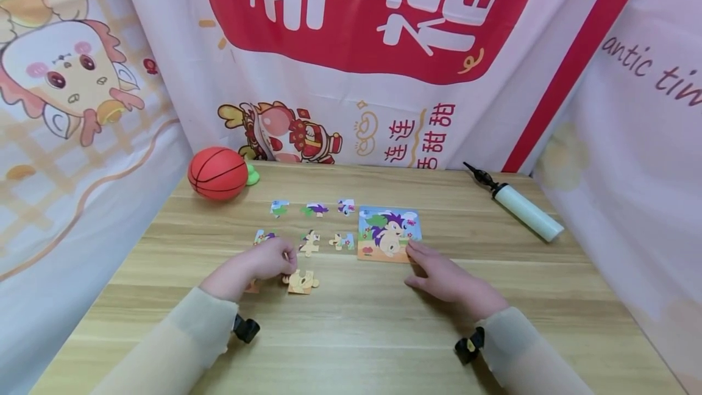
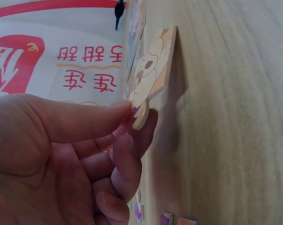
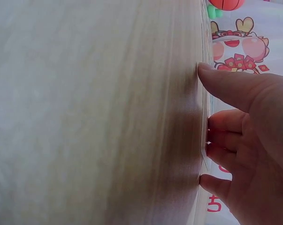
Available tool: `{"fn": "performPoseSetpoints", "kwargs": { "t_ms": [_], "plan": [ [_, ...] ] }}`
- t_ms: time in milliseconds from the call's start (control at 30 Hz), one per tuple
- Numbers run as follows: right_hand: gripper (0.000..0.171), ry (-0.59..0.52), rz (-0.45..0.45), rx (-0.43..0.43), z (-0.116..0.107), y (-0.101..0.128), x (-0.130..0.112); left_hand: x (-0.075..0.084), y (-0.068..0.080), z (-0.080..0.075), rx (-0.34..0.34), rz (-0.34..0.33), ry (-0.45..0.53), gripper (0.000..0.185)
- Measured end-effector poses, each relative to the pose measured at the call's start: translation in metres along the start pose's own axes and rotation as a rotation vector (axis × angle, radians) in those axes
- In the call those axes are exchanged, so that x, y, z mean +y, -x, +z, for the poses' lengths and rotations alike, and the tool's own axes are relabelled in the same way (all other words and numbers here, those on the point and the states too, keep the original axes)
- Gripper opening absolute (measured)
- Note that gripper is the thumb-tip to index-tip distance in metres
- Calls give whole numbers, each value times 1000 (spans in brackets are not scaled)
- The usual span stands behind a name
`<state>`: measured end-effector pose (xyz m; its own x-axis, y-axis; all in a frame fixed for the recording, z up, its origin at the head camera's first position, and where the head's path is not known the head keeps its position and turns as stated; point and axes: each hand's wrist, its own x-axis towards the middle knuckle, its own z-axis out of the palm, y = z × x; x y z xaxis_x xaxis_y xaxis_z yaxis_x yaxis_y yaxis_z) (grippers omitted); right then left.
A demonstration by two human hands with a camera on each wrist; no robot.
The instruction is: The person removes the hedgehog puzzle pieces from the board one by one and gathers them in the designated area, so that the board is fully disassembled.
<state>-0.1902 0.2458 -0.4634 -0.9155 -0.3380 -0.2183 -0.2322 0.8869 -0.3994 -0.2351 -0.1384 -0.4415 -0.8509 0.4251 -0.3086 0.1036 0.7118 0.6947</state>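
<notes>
Between thumb and forefinger, my left hand [image 1: 271, 259] pinches a tan jigsaw puzzle piece [image 1: 301, 283]. The left wrist view shows this puzzle piece [image 2: 153, 70] tilted close over the table, gripped by its purple-marked knob. My right hand [image 1: 446, 274] has its fingers extended, with fingertips on the lower right corner of the square hedgehog picture board [image 1: 390, 215]. Its thumb touches down near the table in the right wrist view. Around the left hand lie loose puzzle pieces, among them a face piece [image 1: 309, 242] and a flower piece [image 1: 342, 241]; one is partly hidden beneath the hand.
Several more pieces, including a purple-and-green piece [image 1: 315, 209], form a row farther back. A red toy basketball [image 1: 218, 174] with a green object [image 1: 252, 174] behind it sits at the back left. A hand pump [image 1: 526, 212] lies at the back right, before the printed curtain [image 1: 351, 90].
</notes>
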Motion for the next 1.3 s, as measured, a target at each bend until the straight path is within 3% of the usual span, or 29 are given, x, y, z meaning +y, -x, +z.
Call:
{"fn": "performPoseSetpoints", "kwargs": {
  "t_ms": [400,600,833,933,1167,1300],
  "plan": [
    [75,-3,-9,5,1,2,1,-2,-8,3,13,-81,-41,8],
    [75,-11,-8,7,1,3,-1,6,-12,2,57,-78,-105,12],
    [75,-4,4,1,1,2,0,47,-29,8,40,-16,-58,8],
    [75,0,5,5,0,2,0,70,-41,15,32,54,-54,10],
    [75,-12,-7,8,-1,1,3,110,-73,50,-18,168,-103,14],
    [75,-14,-20,6,-1,0,5,126,-88,72,-39,180,-111,17]
  ]
}}
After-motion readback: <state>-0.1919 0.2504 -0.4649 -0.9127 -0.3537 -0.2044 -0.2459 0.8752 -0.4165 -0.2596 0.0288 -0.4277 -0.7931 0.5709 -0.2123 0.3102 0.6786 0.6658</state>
